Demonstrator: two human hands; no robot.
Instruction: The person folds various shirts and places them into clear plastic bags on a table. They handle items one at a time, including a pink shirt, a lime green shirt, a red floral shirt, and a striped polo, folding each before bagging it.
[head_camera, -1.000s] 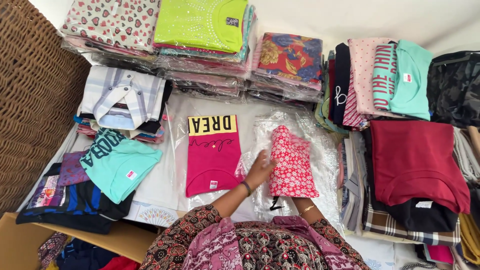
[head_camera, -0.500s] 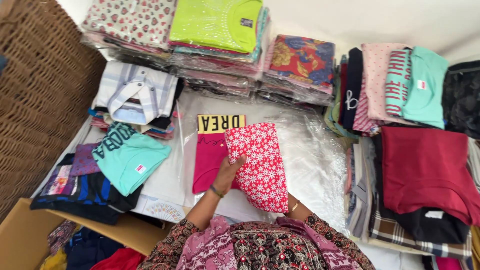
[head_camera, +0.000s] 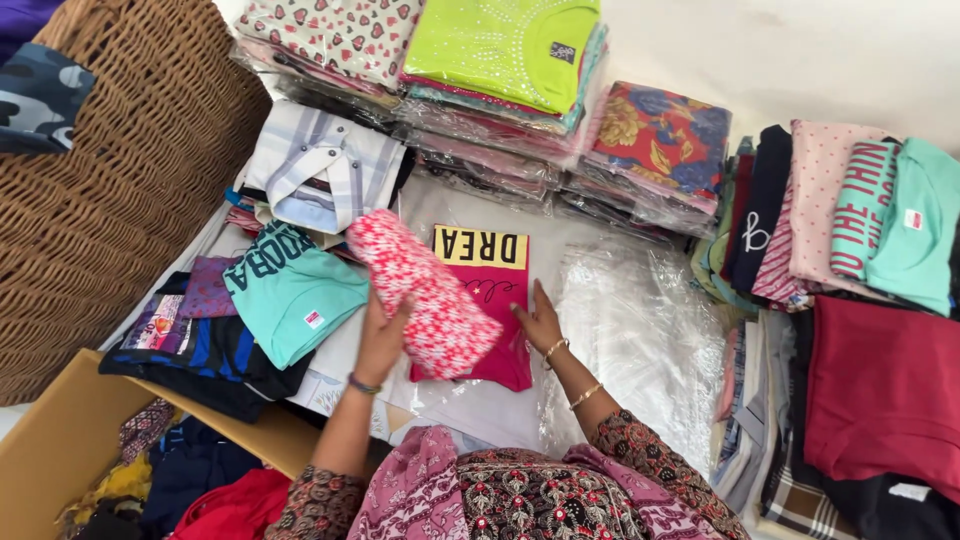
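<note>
The left hand (head_camera: 383, 338) is clamped on a folded red-and-white floral cloth (head_camera: 425, 295). The right hand (head_camera: 538, 320) lies flat, fingers spread, on a folded pink T-shirt with a yellow band (head_camera: 485, 275)

The red floral garment (head_camera: 425, 305) covers the left part of the pink shirt (head_camera: 495, 330) and the left hand's fingers (head_camera: 385, 318) behind it, the maroon shirt (head_camera: 885, 400) and teal shirt (head_camera: 925, 235) are cut by the right edge, and the wicker basket (head_camera: 120, 200) runs past the left edge.
</note>
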